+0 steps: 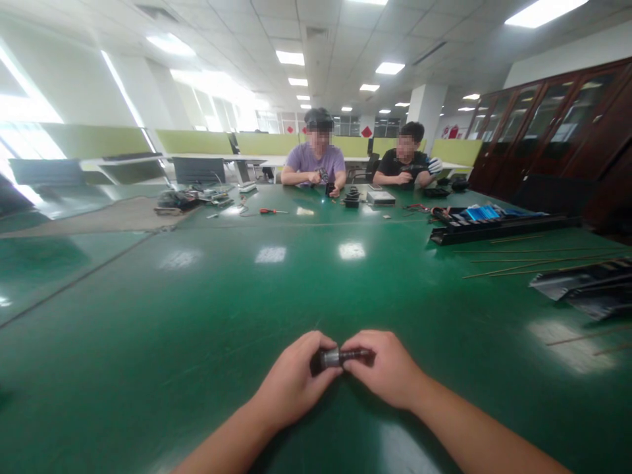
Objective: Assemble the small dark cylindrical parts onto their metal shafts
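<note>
Just above the green tabletop, both hands meet on a small cylindrical metal part (331, 358), grey and dark, lying roughly level. My left hand (292, 376) is closed around its thicker left end, with thumb and fingers on either side. The narrower dark shaft (359, 355) at the right is pinched between the thumb and fingers of my right hand (390, 370). Fingers cover both ends of the part, and its exact kind does not show.
The green table (212, 283) stretches ahead. Black metal rails (494, 227) and thin rods (518, 263) lie at the right. A red screwdriver (269, 211) lies at the far side. Two people (316, 155) sit opposite, handling small dark items.
</note>
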Demonstrator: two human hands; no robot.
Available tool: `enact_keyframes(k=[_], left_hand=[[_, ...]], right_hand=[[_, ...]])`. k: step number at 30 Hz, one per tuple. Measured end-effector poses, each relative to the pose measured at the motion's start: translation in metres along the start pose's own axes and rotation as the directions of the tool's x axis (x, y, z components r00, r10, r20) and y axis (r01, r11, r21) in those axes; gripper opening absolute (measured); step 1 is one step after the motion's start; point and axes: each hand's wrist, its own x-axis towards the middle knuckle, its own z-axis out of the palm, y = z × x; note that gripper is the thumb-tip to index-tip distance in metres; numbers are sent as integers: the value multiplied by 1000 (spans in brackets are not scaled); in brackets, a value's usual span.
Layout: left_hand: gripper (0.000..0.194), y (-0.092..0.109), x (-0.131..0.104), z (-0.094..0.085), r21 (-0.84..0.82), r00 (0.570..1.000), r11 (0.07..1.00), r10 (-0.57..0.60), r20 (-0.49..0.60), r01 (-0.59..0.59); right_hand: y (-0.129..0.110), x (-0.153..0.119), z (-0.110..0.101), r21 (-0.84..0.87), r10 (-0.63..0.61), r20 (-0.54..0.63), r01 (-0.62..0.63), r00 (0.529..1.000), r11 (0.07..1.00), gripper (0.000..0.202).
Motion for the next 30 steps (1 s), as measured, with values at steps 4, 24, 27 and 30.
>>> enact_keyframes(k=[4, 24, 27, 30], left_hand=[[15, 0, -1, 1, -8, 1000, 1000, -3, -4, 3], [18, 4, -1, -2, 29, 1000, 1000, 10, 10, -11], [17, 6, -1, -3, 27, 1000, 1000, 1, 13, -1], [16, 7, 0, -2, 24, 1000, 1000, -14, 8, 13]], right_hand=[[-2, 0, -1, 4, 7, 9, -7, 1000, 1000, 16], [-4, 0, -1, -39, -14, 28, 15, 1000, 999, 14], [-4, 0, -2, -49, -27, 24, 28, 999, 998, 14], [-3, 0, -3, -65, -33, 29, 35, 999, 997, 12]])
